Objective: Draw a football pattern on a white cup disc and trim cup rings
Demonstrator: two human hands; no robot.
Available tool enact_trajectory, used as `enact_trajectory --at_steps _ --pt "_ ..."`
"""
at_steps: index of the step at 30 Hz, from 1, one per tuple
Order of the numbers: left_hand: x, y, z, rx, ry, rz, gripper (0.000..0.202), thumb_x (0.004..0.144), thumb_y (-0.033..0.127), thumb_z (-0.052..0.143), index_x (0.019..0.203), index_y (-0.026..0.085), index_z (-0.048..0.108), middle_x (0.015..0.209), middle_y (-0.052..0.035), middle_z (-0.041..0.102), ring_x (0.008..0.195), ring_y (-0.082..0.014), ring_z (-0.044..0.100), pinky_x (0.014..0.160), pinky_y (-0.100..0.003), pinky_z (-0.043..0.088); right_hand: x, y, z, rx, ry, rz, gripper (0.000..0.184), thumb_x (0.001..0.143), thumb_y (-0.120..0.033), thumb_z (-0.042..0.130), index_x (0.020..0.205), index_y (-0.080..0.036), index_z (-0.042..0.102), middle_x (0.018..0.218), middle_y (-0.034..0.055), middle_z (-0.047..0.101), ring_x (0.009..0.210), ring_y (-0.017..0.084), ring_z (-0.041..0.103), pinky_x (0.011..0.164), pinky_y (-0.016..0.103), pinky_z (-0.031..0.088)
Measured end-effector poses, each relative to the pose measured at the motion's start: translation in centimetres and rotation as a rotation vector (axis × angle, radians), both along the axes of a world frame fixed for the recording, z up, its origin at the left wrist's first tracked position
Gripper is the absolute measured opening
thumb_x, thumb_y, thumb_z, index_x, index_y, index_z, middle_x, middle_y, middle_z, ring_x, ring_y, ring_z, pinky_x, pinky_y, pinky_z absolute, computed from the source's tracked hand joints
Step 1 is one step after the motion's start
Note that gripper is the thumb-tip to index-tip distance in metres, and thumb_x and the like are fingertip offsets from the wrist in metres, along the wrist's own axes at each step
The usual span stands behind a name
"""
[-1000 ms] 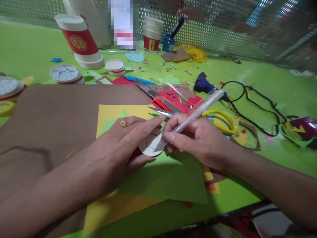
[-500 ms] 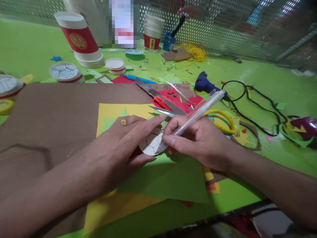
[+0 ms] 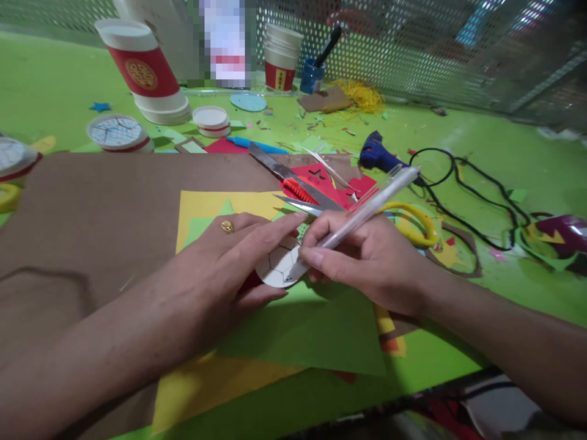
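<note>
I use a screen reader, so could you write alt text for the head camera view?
A right hand draws with a white pen on a small white disc that the left hand steadies, over green, yellow and brown paper. Behind lie scissors, a blue glue gun and paper cups.

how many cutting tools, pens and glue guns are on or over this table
cutting tools: 2, the yellow-handled scissors and the red-gripped utility knife
pens: 2, the white pen in the right hand and the blue pen
glue guns: 1, the blue glue gun
total: 5
</note>
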State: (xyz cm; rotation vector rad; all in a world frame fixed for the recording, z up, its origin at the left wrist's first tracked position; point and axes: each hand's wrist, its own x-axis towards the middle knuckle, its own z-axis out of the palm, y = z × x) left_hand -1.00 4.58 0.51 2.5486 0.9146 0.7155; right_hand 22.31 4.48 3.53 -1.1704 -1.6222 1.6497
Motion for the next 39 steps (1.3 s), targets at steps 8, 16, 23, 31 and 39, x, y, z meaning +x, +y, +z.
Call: enact_trajectory --at_steps 8,16,23,31,39 --pt "0.0 0.1 -0.2 0.014 -0.027 -0.008 0.055 0.101 0.038 0.059 0.153 0.028 0.044 0.130 -0.0092 0.069 0.111 -0.0290 0.068 0.098 -0.042 0.053 0.0 -0.1 0.1 -0.018 0.008 0.000 0.009 0.089 -0.026 0.067 0.084 -0.021 0.061 0.068 -0.0028 0.059 0.061 0.013 0.053 0.055 0.025 0.041" --pt "-0.2 0.2 -0.5 0.042 -0.002 -0.017 0.054 0.102 0.038 0.058 0.152 0.022 0.044 0.131 -0.0125 0.067 0.114 -0.0289 0.065 0.099 -0.041 0.053 0.0 0.0 0.1 -0.005 0.003 0.002 0.010 0.089 -0.025 0.068 0.084 -0.020 0.061 0.068 -0.0032 0.059 0.062 0.012 0.053 0.055 0.024 0.042" --pt "-0.2 0.1 0.0 0.003 0.005 -0.003 0.056 0.101 0.037 0.060 0.153 0.026 0.044 0.128 -0.0085 0.068 0.112 -0.0282 0.067 0.098 -0.039 0.053 0.2 0.0 0.2 0.003 0.025 -0.008 0.011 0.088 -0.020 0.071 0.083 -0.019 0.062 0.067 -0.0042 0.062 0.061 0.010 0.055 0.056 0.022 0.044" --pt "-0.3 -0.1 0.2 -0.032 0.015 0.000 0.065 0.099 0.031 0.062 0.158 0.034 0.034 0.132 -0.0094 0.067 0.117 -0.0310 0.064 0.100 -0.046 0.054 0.3 0.4 -1.2 0.050 0.362 -0.142 0.017 0.102 -0.033 0.063 0.094 -0.019 0.068 0.068 -0.0020 0.070 0.060 0.011 0.061 0.059 0.023 0.051" --pt "-0.7 0.1 0.1 -0.046 -0.014 0.085 0.074 0.096 0.025 0.065 0.160 0.034 0.029 0.137 -0.0134 0.062 0.116 -0.0306 0.068 0.092 -0.040 0.058 0.5 0.3 -1.2 0.133 0.459 -0.203 0.014 0.105 -0.033 0.062 0.105 -0.022 0.071 0.082 -0.0011 0.073 0.069 0.012 0.066 0.070 0.027 0.057"
